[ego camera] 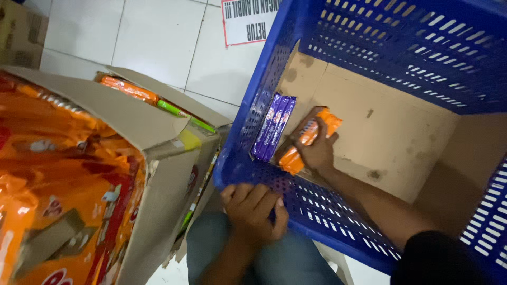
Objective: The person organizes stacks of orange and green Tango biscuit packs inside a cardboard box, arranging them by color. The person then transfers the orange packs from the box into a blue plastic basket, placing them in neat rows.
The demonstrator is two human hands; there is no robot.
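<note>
A big blue perforated plastic crate with a cardboard sheet on its floor stands in front of me. My right hand reaches inside and holds an orange snack pack down on the cardboard, beside several purple packs leaning against the crate's left wall. My left hand grips the crate's near rim from outside, fingers curled over the edge.
At the left, an open cardboard box holds many orange snack packs; more orange and green packs stick up behind its flap. White floor tiles and a printed paper sign lie beyond. My knee is below the crate.
</note>
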